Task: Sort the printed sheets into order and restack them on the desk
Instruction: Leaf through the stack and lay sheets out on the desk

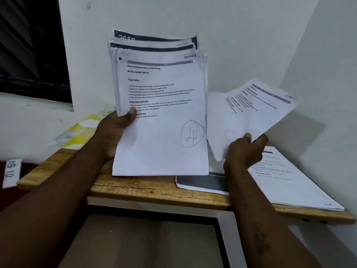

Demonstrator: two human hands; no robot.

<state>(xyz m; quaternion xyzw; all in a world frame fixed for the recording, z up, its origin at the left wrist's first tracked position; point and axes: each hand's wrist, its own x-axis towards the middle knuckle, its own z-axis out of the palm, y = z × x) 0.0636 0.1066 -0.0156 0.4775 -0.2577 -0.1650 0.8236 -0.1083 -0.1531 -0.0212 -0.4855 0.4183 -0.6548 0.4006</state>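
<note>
My left hand (114, 132) grips a thick bundle of printed sheets (162, 113) by its left edge, thumb on the front page, held upright above the wooden desk (135, 188). The front page carries a circled handwritten mark near its lower right. My right hand (245, 149) pinches one loose sheet (257, 111) at its lower edge; that sheet tilts out to the right, apart from the bundle. Under the right hand, a stack of sheets (289, 182) lies flat on the desk's right side, and a dark-banded page (202, 182) pokes out from beneath it.
White walls close in behind and on the right, forming a corner. A yellow and white patterned packet (81, 130) lies at the desk's back left. A dark louvred window (29, 45) is at upper left. A white label (12, 172) sits on red fabric at far left.
</note>
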